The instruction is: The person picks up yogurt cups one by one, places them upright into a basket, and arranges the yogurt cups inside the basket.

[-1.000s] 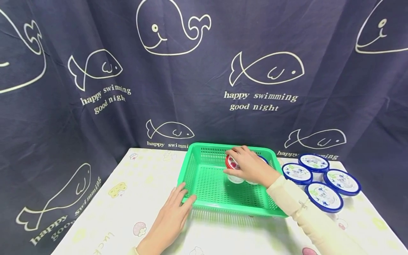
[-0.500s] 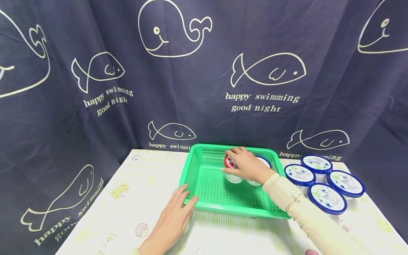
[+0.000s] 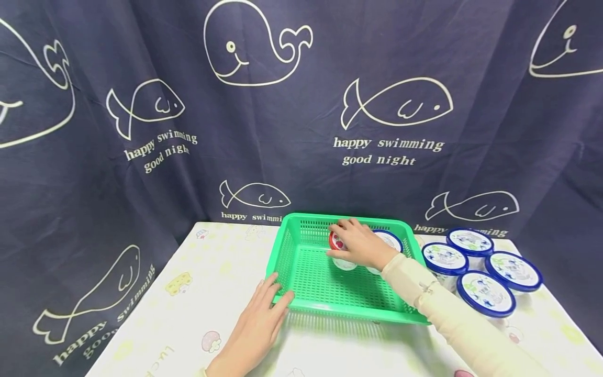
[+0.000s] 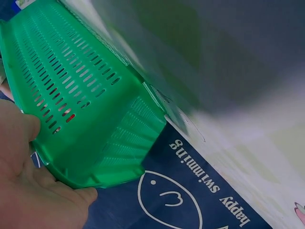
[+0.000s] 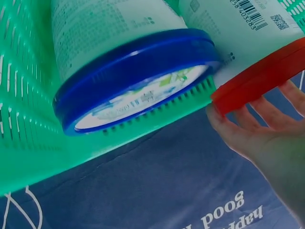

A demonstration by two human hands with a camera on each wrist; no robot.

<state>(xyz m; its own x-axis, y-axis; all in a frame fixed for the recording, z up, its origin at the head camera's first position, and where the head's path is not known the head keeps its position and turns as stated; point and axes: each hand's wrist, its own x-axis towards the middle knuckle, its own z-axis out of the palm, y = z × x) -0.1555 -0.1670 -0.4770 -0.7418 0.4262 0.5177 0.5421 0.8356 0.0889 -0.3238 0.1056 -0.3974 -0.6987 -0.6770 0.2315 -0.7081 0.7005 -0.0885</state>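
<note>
In the head view, my right hand (image 3: 360, 243) reaches into the green basket (image 3: 325, 305) and grips a tub with a red lid (image 3: 337, 241) from above. The right wrist view shows its thumb and fingertips against the edge of the red lid (image 5: 267, 71). Beside it in the basket stands a blue-lidded tub (image 3: 390, 240), partly hidden behind the hand. At the basket's near left corner, my left hand (image 3: 256, 322) holds the rim. In the left wrist view its thumb lies on the basket's outer wall (image 4: 95, 129) and its fingers lie along the corner.
Several blue-lidded tubs (image 3: 486, 293) stand close together on the white patterned table (image 3: 188, 314), right of the basket. A dark blue curtain (image 3: 311, 173) with fish drawings hangs directly behind the table.
My right hand has shifted slightly left with the red-lidded tub, away from the blue-lidded one, whose lid shows more now. The left hand keeps its place on the basket corner.
</note>
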